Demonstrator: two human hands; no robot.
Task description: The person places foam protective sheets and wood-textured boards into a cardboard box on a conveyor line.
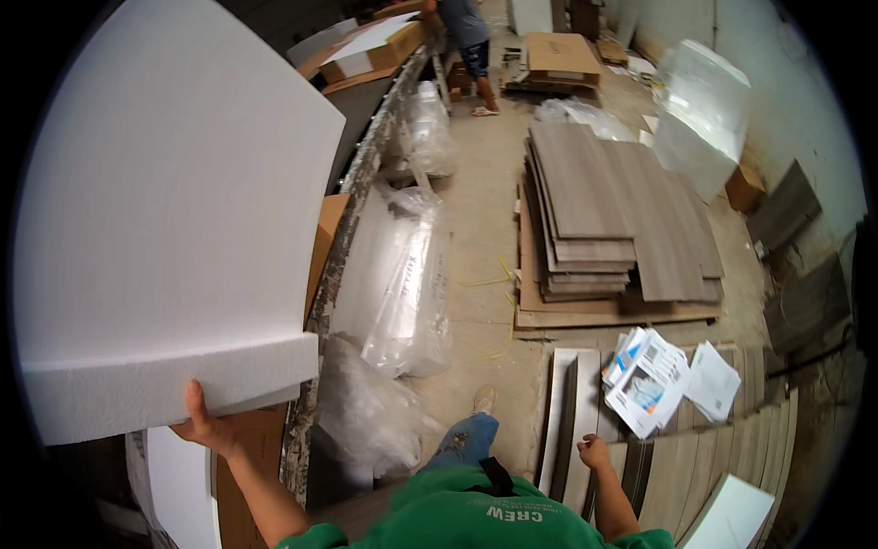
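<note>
A large white foam sheet [174, 201] with a thick foam edge strip [101, 393] along its near side fills the left of the view. My left hand [208, 428] grips that near edge, thumb up on its face and the other fingers underneath, partly hidden. At lower right, my right hand [593, 450] has its fingers curled in and shows nothing between them. It hangs above long grey-brown wood-grain panels [681, 480], apart from the foam. Close to it, printed leaflets [647, 384] lie in a loose pile on the panels.
A long workbench edge [366, 174] runs away on my left, with clear plastic-wrapped bundles [402, 274] beside it. Wood-grain boards [622, 210] are stacked on cardboard ahead right. A white wrapped block [704, 110] stands by the wall. Another person [466, 41] is at the far bench.
</note>
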